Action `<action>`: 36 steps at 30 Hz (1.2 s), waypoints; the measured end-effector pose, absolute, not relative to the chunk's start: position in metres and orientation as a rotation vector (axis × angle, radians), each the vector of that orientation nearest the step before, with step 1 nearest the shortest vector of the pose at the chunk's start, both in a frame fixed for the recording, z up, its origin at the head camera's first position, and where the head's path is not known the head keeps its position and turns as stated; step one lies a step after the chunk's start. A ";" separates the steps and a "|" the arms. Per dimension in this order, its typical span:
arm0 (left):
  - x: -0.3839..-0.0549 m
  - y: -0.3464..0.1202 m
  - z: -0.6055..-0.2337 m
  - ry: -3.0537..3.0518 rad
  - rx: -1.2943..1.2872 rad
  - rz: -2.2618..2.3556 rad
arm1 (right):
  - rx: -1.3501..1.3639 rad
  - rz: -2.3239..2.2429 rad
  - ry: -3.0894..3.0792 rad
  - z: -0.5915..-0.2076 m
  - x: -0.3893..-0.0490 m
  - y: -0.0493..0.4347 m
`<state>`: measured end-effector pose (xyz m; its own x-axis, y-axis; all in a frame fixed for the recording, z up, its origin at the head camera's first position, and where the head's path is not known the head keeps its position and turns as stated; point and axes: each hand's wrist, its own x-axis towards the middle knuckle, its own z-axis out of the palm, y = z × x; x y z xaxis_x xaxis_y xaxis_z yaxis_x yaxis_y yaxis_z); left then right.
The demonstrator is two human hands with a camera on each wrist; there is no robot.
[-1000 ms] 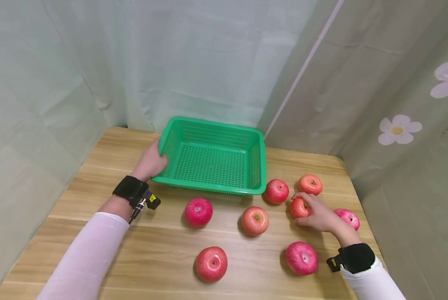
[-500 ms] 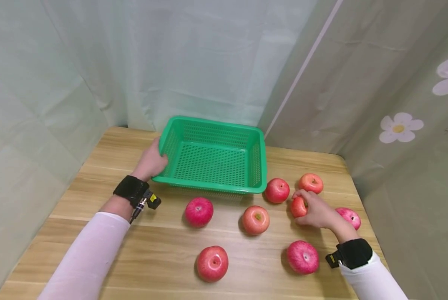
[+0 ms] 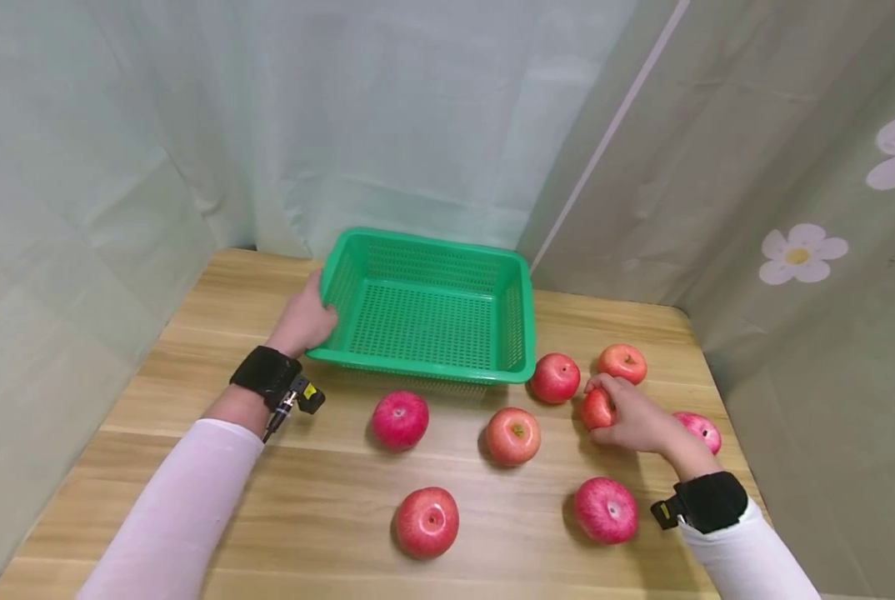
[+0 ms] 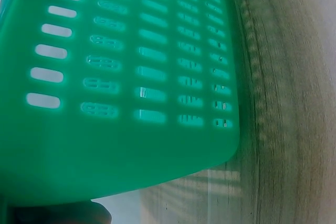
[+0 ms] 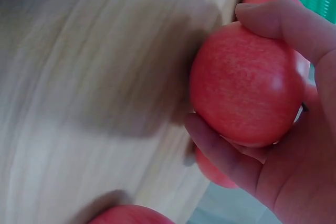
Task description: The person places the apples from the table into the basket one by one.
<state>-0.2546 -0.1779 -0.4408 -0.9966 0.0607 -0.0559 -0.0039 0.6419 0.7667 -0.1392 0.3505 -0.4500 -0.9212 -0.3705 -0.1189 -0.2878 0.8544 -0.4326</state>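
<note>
My left hand (image 3: 307, 319) grips the left rim of a green plastic basket (image 3: 417, 369), thumb over the edge. The basket has slotted walls, and no apples lie inside. In the left wrist view its side wall (image 4: 105, 145) fills most of the picture, with a dark bit of the hand low at the left. At the right of the table, my right hand (image 3: 635, 417) holds a red apple (image 3: 597, 409). In the right wrist view the thumb and fingers curl round this apple (image 5: 247, 85), low over the wood.
Close by the held apple are a red apple (image 3: 556, 378) beside the basket's corner, another apple (image 3: 622, 364) behind, and a pink one (image 3: 698, 432) by the right forearm. Several more, such as a light red apple (image 3: 513, 437), are spread over the wooden table (image 3: 305, 517). Curtains (image 3: 432, 125) hang behind.
Hardly anything moves. The whole head view shifts slightly, while the right hand keeps its hold on the apple and the left stays on the basket rim.
</note>
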 end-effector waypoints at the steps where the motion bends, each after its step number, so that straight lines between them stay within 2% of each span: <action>1: -0.255 -0.178 -0.441 2.777 0.050 1.298 | -0.504 -0.624 2.828 -0.447 -0.139 0.350; 21: -0.253 -0.176 -0.436 2.761 0.022 1.284 | -0.576 -0.627 2.847 -0.403 -0.153 0.337; 36: -0.253 -0.175 -0.438 2.761 0.002 1.279 | -0.705 -0.642 2.900 -0.372 -0.185 0.311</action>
<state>-0.2531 -0.1745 -0.4377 -0.9951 0.0429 -0.0889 -0.0401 0.6475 0.7610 -0.1851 0.3108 -0.3716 -0.8895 -0.4567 0.0128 -0.4194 0.8051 -0.4194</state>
